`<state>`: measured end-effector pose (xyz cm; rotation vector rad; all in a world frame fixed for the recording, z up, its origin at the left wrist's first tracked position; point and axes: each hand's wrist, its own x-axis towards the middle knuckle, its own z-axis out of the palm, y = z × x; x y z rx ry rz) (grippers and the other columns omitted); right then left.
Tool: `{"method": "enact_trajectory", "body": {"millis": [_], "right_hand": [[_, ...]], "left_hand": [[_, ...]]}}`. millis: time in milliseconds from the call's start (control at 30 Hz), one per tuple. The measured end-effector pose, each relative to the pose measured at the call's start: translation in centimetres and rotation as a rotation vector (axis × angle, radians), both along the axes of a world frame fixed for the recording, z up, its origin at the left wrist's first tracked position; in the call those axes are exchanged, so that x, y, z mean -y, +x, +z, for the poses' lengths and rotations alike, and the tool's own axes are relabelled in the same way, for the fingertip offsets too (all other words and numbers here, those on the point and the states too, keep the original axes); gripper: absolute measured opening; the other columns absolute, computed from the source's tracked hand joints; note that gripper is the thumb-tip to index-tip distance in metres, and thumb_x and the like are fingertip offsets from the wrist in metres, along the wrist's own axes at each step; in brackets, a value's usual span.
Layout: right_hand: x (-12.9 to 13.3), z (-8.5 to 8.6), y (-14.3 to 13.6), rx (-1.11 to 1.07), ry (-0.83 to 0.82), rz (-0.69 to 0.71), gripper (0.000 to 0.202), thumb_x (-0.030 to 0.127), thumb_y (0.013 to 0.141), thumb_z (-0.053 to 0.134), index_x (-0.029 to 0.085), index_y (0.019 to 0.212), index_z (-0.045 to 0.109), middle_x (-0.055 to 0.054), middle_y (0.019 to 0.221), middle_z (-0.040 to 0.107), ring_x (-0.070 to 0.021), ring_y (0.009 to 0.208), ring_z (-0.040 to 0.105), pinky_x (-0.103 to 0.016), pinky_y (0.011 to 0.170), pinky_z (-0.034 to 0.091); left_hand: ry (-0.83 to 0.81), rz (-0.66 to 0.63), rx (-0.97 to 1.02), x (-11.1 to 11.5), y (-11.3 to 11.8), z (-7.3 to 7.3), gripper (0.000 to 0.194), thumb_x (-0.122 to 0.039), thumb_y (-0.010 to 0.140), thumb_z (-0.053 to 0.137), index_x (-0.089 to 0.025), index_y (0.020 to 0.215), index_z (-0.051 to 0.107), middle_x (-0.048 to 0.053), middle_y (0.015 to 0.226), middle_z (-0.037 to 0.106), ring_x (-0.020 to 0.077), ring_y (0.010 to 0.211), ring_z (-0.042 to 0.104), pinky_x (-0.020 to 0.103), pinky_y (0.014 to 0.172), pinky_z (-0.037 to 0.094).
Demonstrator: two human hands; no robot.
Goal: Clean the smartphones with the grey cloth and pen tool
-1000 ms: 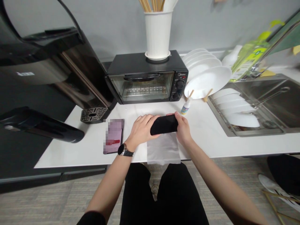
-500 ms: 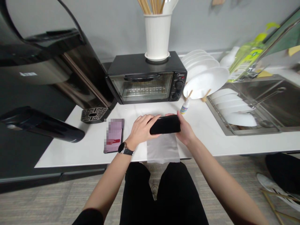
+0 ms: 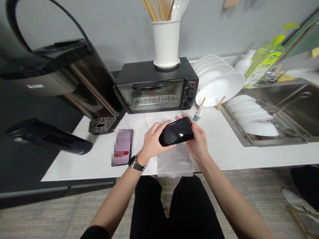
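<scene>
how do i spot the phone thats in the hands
Start at the black toaster oven on the white counter. In front of it, the left hand and right hand hold the phone between them. Its screen is dark, while the other phone, lying on the counter, shows purple-pink.

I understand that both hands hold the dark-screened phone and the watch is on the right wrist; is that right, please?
Not quite: the head view shows the watch on the left wrist. The left hand and right hand do both hold the dark-screened phone.
</scene>
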<state>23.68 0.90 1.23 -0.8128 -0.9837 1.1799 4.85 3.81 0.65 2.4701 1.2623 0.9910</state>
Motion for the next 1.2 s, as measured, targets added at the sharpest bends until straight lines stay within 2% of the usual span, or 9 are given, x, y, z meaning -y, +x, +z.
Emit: {"method": "enact_trajectory", "body": {"millis": [133,300,500,633,933,1033,1133,1200], "right_hand": [[-0.1,0.1,-0.1,0.088,-0.011,-0.009,0.064,0.065,0.103,0.041,0.024,0.151,0.055,-0.013,0.150,0.065,-0.0358,0.139,0.062,-0.057,0.111,0.055],[-0.2,-0.1,0.1,0.223,0.021,0.003,0.075,0.073,0.102,0.030,0.025,0.158,0.047,-0.014,0.152,0.064,-0.0367,0.138,0.063,-0.058,0.108,0.056],[-0.2,-0.5,0.6,0.186,0.013,0.016,0.085,0.086,0.096,0.036,0.027,0.156,0.049,-0.013,0.153,0.063,-0.0379,0.139,0.061,-0.058,0.110,0.055],[-0.2,-0.8,0.9,0.154,0.033,0.042,0.086,0.087,0.095,0.036,0.028,0.155,0.050,-0.013,0.151,0.064,-0.0373,0.141,0.060,-0.057,0.110,0.054],[-0.4,-0.6,0.4,0.260,0.020,0.011,0.097,0.095,0.091,0.018,0.031,0.159,0.045,-0.011,0.154,0.062,-0.0356,0.144,0.057,-0.056,0.111,0.053],[-0.5,-0.9,1.4,0.247,0.021,0.039,0.090,0.091,0.094,0.026,0.031,0.158,0.048,-0.009,0.155,0.061,-0.0348,0.143,0.058,-0.052,0.109,0.056],[-0.8,-1.7,3.0,0.267,-0.033,0.126,0.076,0.083,0.093,0.052,0.034,0.152,0.055,-0.006,0.150,0.066,-0.0328,0.132,0.067,-0.046,0.098,0.063],[-0.8,-2.4,3.7,0.251,-0.097,0.160,0.065,0.075,0.090,0.068,0.034,0.141,0.065,-0.004,0.136,0.074,-0.0300,0.116,0.074,-0.042,0.086,0.066]], "left_hand": [[-0.015,-0.004,-0.012,-0.1,-0.1,-0.2,0.095,-0.058,0.076,0.087,-0.030,0.157,0.046,0.005,0.118,0.063,0.0255,0.105,0.068,0.036,0.095,0.056],[0.001,-0.005,-0.007,0.0,-0.1,-0.1,0.089,-0.058,0.078,0.084,-0.030,0.154,0.048,0.004,0.114,0.065,0.0261,0.104,0.069,0.036,0.094,0.055],[0.039,-0.015,-0.027,0.2,0.1,0.2,0.081,-0.057,0.080,0.082,-0.030,0.150,0.052,0.004,0.111,0.070,0.0265,0.104,0.071,0.037,0.095,0.056],[0.046,-0.023,-0.025,0.2,0.1,0.2,0.082,-0.059,0.080,0.082,-0.029,0.150,0.052,0.004,0.113,0.072,0.0272,0.106,0.072,0.037,0.096,0.056],[0.012,-0.031,-0.025,0.1,0.0,0.5,0.086,-0.058,0.079,0.082,-0.030,0.153,0.048,0.005,0.125,0.073,0.0273,0.113,0.072,0.037,0.099,0.056],[0.015,-0.017,-0.053,0.1,-0.1,0.4,0.089,-0.058,0.079,0.082,-0.030,0.156,0.046,0.004,0.122,0.073,0.0268,0.112,0.072,0.036,0.097,0.057],[0.039,0.027,-0.085,0.0,-0.3,0.2,0.093,-0.060,0.080,0.082,-0.029,0.159,0.044,0.004,0.117,0.072,0.0260,0.107,0.073,0.034,0.091,0.058],[0.050,0.065,-0.112,-0.1,-0.3,0.2,0.095,-0.061,0.080,0.082,-0.031,0.161,0.043,0.003,0.115,0.071,0.0252,0.103,0.074,0.033,0.089,0.058]]}}
